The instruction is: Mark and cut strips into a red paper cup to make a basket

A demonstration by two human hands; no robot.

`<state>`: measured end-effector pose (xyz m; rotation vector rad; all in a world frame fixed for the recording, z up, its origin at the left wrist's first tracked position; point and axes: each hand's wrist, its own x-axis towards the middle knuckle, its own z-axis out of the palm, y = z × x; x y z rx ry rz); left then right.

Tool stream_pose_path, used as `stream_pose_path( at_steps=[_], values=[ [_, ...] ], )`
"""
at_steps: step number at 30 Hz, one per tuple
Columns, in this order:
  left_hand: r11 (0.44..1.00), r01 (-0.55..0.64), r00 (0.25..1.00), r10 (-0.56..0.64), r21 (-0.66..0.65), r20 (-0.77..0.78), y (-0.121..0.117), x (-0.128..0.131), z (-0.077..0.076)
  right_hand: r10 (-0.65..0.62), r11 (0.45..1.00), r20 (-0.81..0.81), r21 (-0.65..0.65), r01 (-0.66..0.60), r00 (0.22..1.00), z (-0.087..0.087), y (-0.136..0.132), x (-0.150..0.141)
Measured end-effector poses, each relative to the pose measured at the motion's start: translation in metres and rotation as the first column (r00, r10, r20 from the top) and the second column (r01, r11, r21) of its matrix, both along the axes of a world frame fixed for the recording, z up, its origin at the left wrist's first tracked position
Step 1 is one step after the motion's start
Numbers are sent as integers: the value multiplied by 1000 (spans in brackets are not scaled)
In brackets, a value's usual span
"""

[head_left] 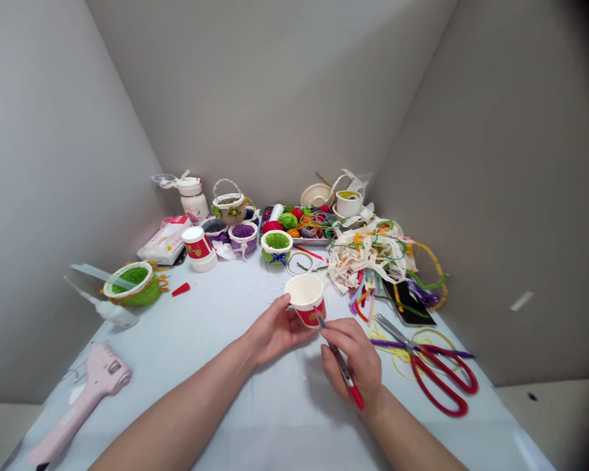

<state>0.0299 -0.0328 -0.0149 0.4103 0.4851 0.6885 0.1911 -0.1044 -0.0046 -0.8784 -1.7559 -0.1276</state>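
Observation:
My left hand (275,330) grips a red-and-white paper cup (306,297) that stands upright on the white table (216,327). My right hand (356,360) is closed round a thin red-handled craft knife (341,363), whose tip touches the cup's side near its base. Both hands sit near the table's middle, just in front of me.
Red-handled scissors (434,373) lie to the right, beside a phone (407,304) and a heap of lace and pipe cleaners (373,258). A pink glue gun (81,402) lies front left. A green yarn basket (130,284), another cup (199,248), small baskets and a yarn tray (299,226) stand behind.

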Motion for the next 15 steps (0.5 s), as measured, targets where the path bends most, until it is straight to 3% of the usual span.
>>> stream_pose_path(
  at_steps=[15],
  values=[
    [998, 59, 998, -59, 16, 11, 0, -4, -1, 25, 1000, -21, 5, -25, 999, 9, -3, 4]
  ],
)
